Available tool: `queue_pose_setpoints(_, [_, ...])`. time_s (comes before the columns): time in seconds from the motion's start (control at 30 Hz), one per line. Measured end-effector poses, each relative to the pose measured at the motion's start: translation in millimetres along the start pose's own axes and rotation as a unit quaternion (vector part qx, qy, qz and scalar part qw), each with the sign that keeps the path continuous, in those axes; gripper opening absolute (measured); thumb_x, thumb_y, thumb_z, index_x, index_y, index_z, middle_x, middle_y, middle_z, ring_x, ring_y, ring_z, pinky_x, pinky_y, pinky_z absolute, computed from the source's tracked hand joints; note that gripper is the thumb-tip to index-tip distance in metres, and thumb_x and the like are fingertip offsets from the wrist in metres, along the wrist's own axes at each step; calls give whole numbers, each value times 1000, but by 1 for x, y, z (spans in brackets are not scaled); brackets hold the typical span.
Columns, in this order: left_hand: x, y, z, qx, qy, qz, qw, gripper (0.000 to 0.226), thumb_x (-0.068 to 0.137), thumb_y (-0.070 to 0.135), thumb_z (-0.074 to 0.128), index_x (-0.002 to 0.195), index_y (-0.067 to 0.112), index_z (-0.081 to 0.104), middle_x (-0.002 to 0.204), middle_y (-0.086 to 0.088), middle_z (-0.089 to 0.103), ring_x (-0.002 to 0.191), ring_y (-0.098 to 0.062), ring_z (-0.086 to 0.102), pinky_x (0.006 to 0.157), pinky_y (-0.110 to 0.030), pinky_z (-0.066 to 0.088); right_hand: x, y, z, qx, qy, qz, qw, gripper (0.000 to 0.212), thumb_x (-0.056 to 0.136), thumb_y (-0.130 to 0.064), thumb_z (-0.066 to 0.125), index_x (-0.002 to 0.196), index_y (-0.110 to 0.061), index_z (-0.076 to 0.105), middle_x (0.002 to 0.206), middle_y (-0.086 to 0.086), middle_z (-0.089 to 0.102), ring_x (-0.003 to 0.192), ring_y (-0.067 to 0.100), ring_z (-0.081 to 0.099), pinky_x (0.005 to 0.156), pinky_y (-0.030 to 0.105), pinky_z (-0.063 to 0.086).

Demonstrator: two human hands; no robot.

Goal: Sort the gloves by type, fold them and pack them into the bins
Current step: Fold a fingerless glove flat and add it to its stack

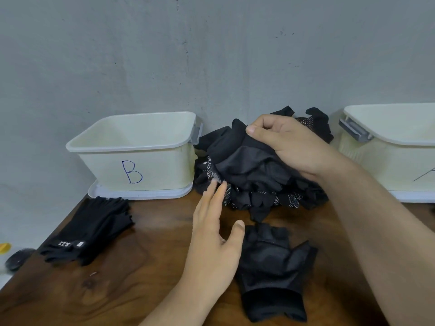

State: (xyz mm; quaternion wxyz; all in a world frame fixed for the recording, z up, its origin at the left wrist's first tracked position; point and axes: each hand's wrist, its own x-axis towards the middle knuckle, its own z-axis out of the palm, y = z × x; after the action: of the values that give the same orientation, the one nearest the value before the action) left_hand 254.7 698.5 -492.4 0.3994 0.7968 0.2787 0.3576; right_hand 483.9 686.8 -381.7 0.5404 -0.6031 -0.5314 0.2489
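Right hand [289,147]: pinching cuff of black glove [247,165], matte grey palm panel outward, raised over glove pile [270,198] between bin B [164,170] and right bin [388,165]. Left hand [211,236]: spread, fingertips touching white-dotted pile edge.

Glove pile [263,184] lies between bin B [141,149] — left — and another bin [390,147]; one glove [273,267] lies before it.
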Motion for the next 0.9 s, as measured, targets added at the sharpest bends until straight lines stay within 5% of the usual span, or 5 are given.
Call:
queue_pose_setpoints(0.2, [0, -2, 0, -24, 81, 21, 996, 66, 99, 17, 68, 149, 51, 40, 168, 35, 16, 155, 8, 17, 119, -15, 26, -3, 1, -7, -10, -35, 34, 999, 38, 104, -43, 64, 100, -6, 69, 105, 19, 75, 95, 25, 66, 97, 50, 52])
queue_pose_setpoints(0.33, [5, 0, -3, -221, 189, -27, 956, 45, 102, 1, 62, 136, 27, 50, 148, 28, 53, 138, -2, 54, 100, -11, 46, -9, -1, -6, -4, -93, 38, 995, 25, 110, -35, 58, 93, -19, 70, 89, 2, 70, 84, 14, 62, 81, 35, 49])
queue_pose_setpoints(0.5, [14, 2, -12, -214, 76, -17, 974, 64, 111, 6, 48, 158, 47, 36, 155, 24, 50, 142, 2, 50, 121, -30, 40, -17, -8, -7, 37, -188, 30, 981, 22, 109, -30, 56, 93, -15, 63, 89, 0, 63, 78, 9, 56, 70, 20, 47])
queue_pose_setpoints(0.63, [14, -7, -7, -161, 64, -7, 985, 42, 106, 18, 61, 141, 40, 65, 139, 8, 64, 137, -15, 58, 119, -47, 43, -19, -8, -11, 54, -187, 21, 981, 22, 105, -34, 59, 90, -17, 64, 92, 5, 62, 80, 11, 56, 70, 21, 49])
queue_pose_setpoints(0.9, [15, 4, -14, -258, 143, -29, 955, 40, 103, -9, 55, 116, 25, 71, 116, 0, 76, 109, -18, 72, 97, -33, 56, -30, -2, -32, 128, 139, -1, 982, 20, 111, -30, 57, 100, -21, 71, 102, 8, 72, 97, 22, 67, 87, 39, 52])
